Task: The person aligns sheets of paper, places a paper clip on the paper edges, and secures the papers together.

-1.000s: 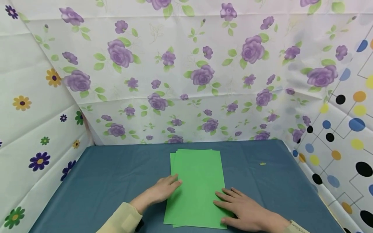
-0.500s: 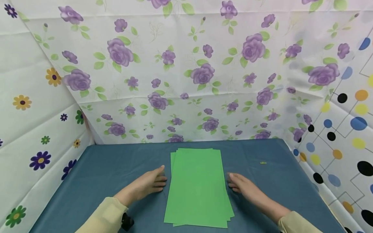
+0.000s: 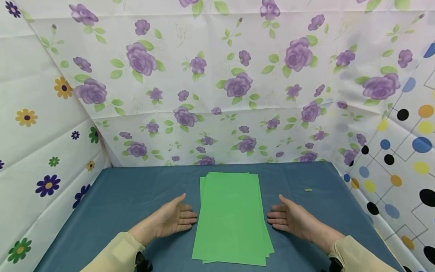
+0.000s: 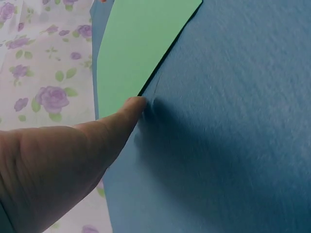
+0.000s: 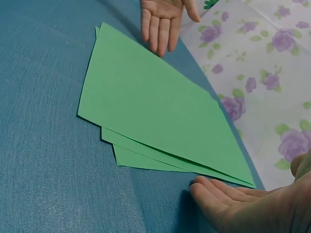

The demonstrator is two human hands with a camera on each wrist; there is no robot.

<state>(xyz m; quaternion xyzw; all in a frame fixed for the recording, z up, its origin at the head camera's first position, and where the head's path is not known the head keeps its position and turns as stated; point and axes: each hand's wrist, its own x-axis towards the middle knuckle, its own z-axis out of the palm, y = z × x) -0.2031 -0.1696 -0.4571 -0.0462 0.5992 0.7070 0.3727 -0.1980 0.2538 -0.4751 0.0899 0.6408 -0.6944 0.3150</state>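
Observation:
A small stack of green paper sheets [image 3: 232, 219] lies on the blue cloth, its edges not lined up; lower sheets stick out at the left, right and bottom. To the left of the stack is my left hand [image 3: 170, 218], fingers straight and thumb raised, palm turned toward the paper. My right hand [image 3: 296, 220] mirrors it on the right side, fingers extended near the paper's edge. Neither hand holds anything. In the right wrist view, uneven layers of the green sheets [image 5: 150, 102] fan out between the two hands. The left wrist view shows mostly the thumb [image 4: 114, 128] in front of the paper.
A small yellow paper clip [image 3: 308, 190] lies on the blue cloth [image 3: 149, 189] to the right, beyond the right hand. Patterned cloth walls stand at the back [image 3: 210, 75], left [image 3: 34, 151] and right [image 3: 404, 177] of the table.
Both hands have come off the paper and moved apart to its sides, then turned palms inward with thumbs up. The stack stays where it was.

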